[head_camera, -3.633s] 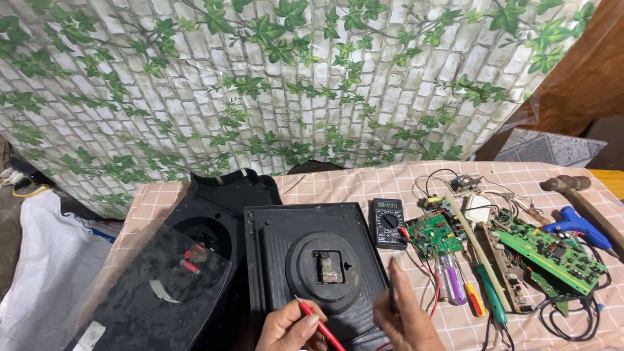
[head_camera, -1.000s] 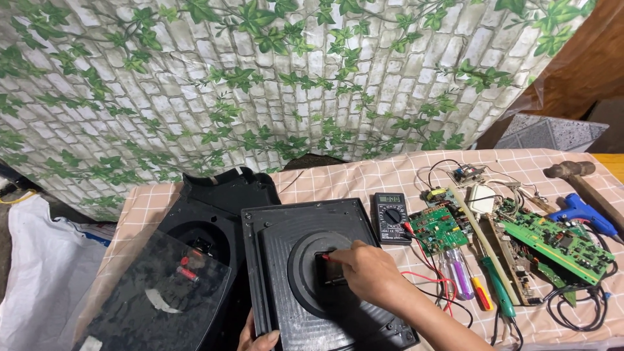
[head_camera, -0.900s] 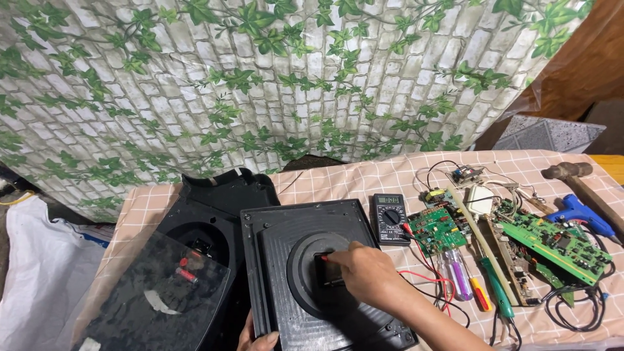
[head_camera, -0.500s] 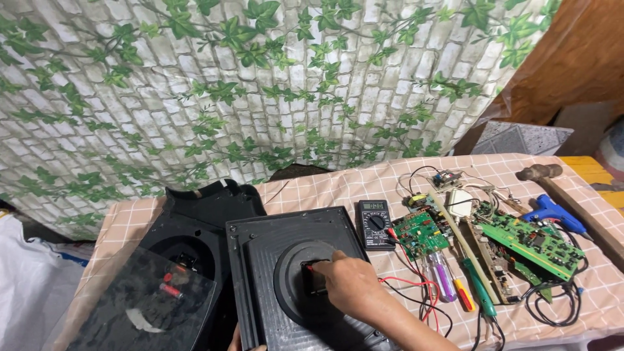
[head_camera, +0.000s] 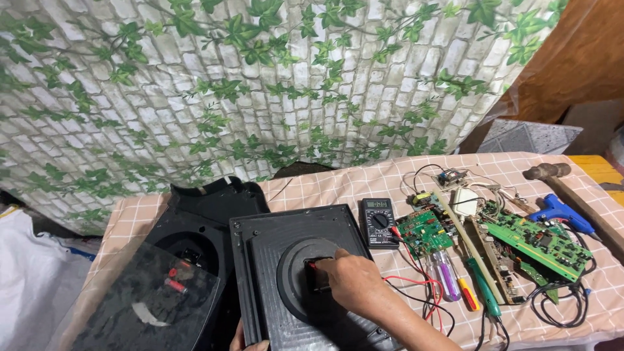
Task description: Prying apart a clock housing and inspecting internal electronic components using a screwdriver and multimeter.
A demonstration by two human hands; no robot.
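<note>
— Where's the right hand (head_camera: 351, 281)?
— On the black panel's (head_camera: 305, 273) round centre, grip closed on a red-tipped probe (head_camera: 313, 266)
— The left hand (head_camera: 246, 340)?
— At the panel's near edge; grip unclear

A: Left hand (head_camera: 247, 340) is cut off by the bottom edge, only fingertips show at the front edge of the black square panel (head_camera: 305, 273). Can't tell its grip.

B: Right hand (head_camera: 351, 281)?

A: It covers the small part at the centre of the panel's round recess. Only a red bit peeks out by the fingers. Can't tell if it's pinching anything.

B: Bench clutter?

A: Green circuit boards (head_camera: 538, 239) have parts too small to read. The panel's lower corner runs off frame. The dark housing (head_camera: 195, 227) is partly hidden behind the panel and a glossy sheet (head_camera: 143, 309).
</note>
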